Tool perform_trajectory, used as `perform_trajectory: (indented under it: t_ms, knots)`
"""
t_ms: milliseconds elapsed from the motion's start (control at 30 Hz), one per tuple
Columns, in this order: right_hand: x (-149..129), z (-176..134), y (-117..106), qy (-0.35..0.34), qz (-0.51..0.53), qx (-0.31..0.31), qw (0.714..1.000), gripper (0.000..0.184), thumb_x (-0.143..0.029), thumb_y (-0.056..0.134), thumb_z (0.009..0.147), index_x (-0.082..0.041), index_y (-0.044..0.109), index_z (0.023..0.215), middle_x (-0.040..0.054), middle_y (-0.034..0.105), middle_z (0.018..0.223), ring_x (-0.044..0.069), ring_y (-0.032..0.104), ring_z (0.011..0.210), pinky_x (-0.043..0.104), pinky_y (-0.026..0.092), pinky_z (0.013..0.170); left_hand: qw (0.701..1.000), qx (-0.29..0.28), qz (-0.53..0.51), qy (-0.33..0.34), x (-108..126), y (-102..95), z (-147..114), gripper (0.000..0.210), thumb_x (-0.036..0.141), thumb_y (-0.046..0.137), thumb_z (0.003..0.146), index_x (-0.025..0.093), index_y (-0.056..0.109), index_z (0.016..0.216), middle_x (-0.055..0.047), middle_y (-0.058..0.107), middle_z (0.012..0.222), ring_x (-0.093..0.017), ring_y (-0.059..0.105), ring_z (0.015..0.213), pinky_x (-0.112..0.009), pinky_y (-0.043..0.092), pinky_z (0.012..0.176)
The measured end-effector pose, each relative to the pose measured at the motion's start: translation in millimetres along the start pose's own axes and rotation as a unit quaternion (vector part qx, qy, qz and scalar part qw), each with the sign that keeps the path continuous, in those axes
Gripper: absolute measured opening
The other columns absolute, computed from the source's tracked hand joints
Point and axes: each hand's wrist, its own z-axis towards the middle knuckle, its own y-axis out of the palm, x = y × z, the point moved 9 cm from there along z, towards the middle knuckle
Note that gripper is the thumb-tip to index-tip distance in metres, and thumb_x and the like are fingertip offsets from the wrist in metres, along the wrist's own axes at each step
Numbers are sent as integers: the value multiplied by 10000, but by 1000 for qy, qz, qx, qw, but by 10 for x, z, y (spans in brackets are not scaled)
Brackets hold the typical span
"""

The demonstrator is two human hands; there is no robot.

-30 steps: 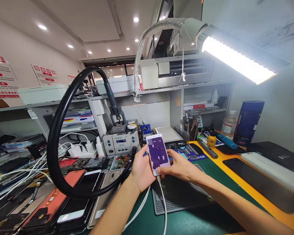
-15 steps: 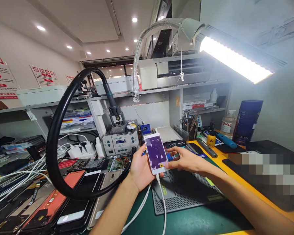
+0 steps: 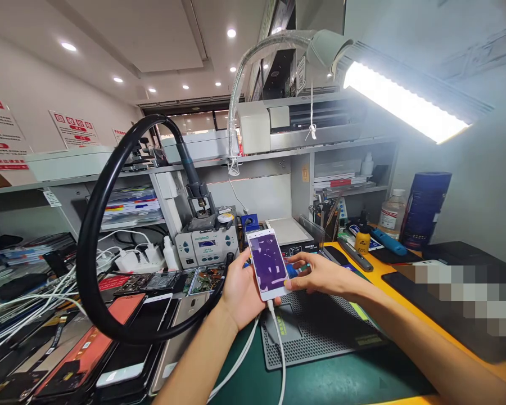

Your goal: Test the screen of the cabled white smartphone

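Head view: the phone (image 3: 269, 264) is clamped in the left hand (image 3: 241, 292), with the thumb seen along its left edge and the other fingers mostly hidden behind it. On the right hand (image 3: 318, 274), thumb and forefinger are held apart, and a bit of something blue can be spotted through the gap. So the phone lies just to the left of those fingers, with the thumb tip right at the near right corner of the screen; whether it's pressed or just held over the glass can't be told.

Long axis is pointed away from the body, far end leaned a bit left, screen turned up. Both hands are pretty much equally near, but the weight seems to be carried by the left.

A white cable (image 3: 283, 363) is plugged into the near end and is run toward the near edge. Below the hands, a perforated grey mat (image 3: 303, 350) is laid on a green mat (image 3: 320, 381), with yellow worktop (image 3: 376, 278) exposed to the right.
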Motion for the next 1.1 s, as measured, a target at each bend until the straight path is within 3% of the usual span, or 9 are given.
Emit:
perform_trajectory:
  t_ms: [267, 600, 1100]
  knots:
    - [4, 28, -50, -10, 16, 22, 1000, 712, -422, 833, 692, -161, 565, 1298, 164, 563, 1354, 265, 639, 1058, 299, 564, 691, 1000, -6, -3, 2, 10, 12, -2, 576, 565, 381, 975, 87, 698, 1026, -171, 689, 899, -267, 659, 769, -368, 523, 631]
    - [-15, 22, -70, -18, 34, 42, 998, 664, -417, 827, 713, -165, 580, 1275, 159, 589, 1325, 259, 662, 1031, 291, 553, 681, 1000, -12, 10, 5, 10, 15, 4, 597, 571, 360, 976, 88, 669, 1140, -181, 690, 939, -276, 663, 749, -334, 495, 533]
    - [1, 82, 57, -53, 22, 65, 996, 694, -439, 827, 705, -144, 557, 1273, 143, 640, 1262, 225, 662, 959, 288, 510, 714, 999, -8, 25, 18, -12, 23, 8, 592, 565, 353, 972, 83, 663, 1120, -197, 688, 969, -282, 655, 715, -380, 515, 519]
